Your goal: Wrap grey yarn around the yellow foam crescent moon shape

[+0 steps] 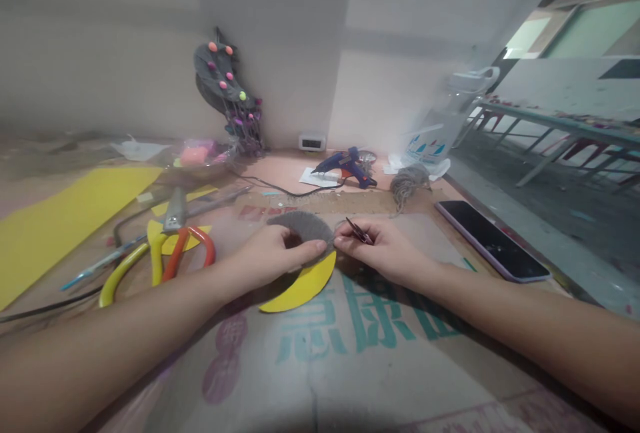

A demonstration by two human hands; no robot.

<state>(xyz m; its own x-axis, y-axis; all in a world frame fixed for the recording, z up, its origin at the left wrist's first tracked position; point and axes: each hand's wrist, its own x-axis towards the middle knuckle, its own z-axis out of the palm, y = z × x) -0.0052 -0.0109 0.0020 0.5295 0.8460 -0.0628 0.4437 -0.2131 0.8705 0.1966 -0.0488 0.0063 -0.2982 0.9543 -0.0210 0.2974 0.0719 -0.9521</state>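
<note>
My left hand (285, 250) grips a yellow crescent-shaped piece (303, 288), its upper part covered in grey yarn (305, 225). The thumb presses on the yarn near the right edge. My right hand (383, 246) is closed, thumb and forefinger pinched together at that same edge. A small dark pointed tool (359, 230) sticks out of its fingers; I cannot tell whether it is tweezers or small snips. Whether a yarn end is in the pinch is too small to make out.
Scissors with yellow and red handles (173, 246) lie left, by a yellow sheet (65, 220). Behind are a blue glue gun (345, 166), a grey yarn bundle (409, 186) and a decorated grey crescent (220, 80). A phone (490, 236) and a clear jug (440, 120) stand right.
</note>
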